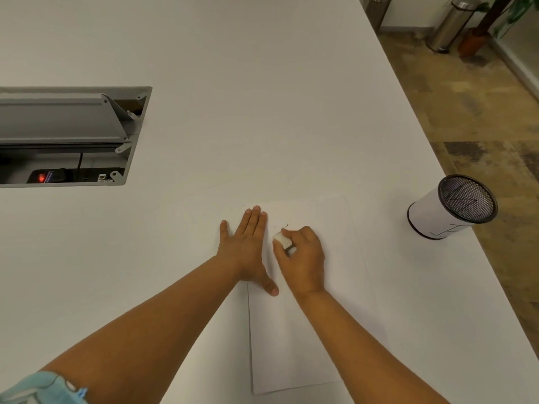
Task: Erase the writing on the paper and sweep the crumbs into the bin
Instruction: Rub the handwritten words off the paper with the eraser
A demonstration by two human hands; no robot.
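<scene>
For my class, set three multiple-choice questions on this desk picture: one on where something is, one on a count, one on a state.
1. Where does the bin stand?
A. by the table's right edge
B. on the paper
C. beside the cable hatch

2. How many steel bins stand on the floor?
A. none
B. two
C. five

3. How is the left hand?
A. clenched
B. flat on the paper
C. raised

Answers:
1 A: the bin sits right of the paper.
2 B: steel bins stand at the top.
3 B: the left hand presses flat while the right hand rubs with the eraser.
</scene>
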